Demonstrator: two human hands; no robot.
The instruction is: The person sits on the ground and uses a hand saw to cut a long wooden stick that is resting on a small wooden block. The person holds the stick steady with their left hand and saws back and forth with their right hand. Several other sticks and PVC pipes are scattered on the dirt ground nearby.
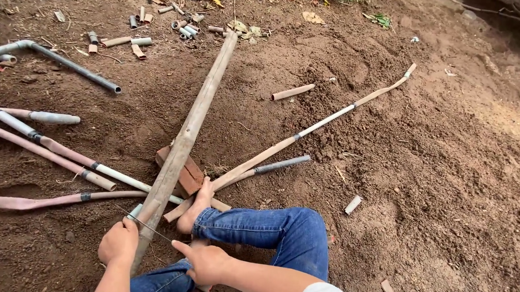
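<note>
I sit on bare brown earth in blue jeans. A long thick brown pole runs from my lap away toward the top, resting on a red brick. My bare foot presses beside the pole at the brick. My left hand is closed around the pole's near end. My right hand, index finger stretched out, holds one end of a thin dark blade that lies across the pole between the two hands.
Several long thin pipes, muddy pink and white with dark bands, lie on the left, and another runs off to the right. A grey elbow pipe lies upper left. Short pipe offcuts are scattered at the top. One loose offcut lies in the middle.
</note>
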